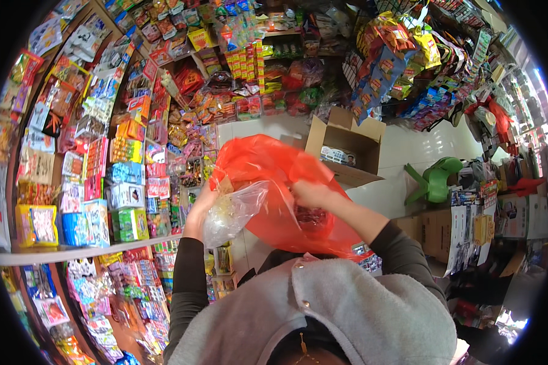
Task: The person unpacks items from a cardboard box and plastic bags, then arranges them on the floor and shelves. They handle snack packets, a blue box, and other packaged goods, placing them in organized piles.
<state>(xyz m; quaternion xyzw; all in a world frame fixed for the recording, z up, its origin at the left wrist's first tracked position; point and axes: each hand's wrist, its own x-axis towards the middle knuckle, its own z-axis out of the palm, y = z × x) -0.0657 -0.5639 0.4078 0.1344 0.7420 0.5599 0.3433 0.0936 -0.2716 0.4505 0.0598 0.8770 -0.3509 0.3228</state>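
A large red plastic bag [265, 155] is spread wide in front of my body, between both arms. My left hand [204, 200] grips its left edge together with a clear plastic bag [233, 212], which hangs crumpled with something pale inside; the fingers are partly hidden behind it. My right hand [313, 195], blurred, has its fingers closed on the red bag's film. Below this hand, a dark red wrapped item [311, 218] shows within the red bag. The rest of its contents cannot be made out.
Shelves [86, 248] packed with snack packets run along the left. Beyond the bag, an opened cardboard box [351, 141] stands on the tiled floor [392, 182]. A green plastic stool [438, 180] and stacked cartons [438, 232] are at right. Chip bags [388, 64] hang at upper right.
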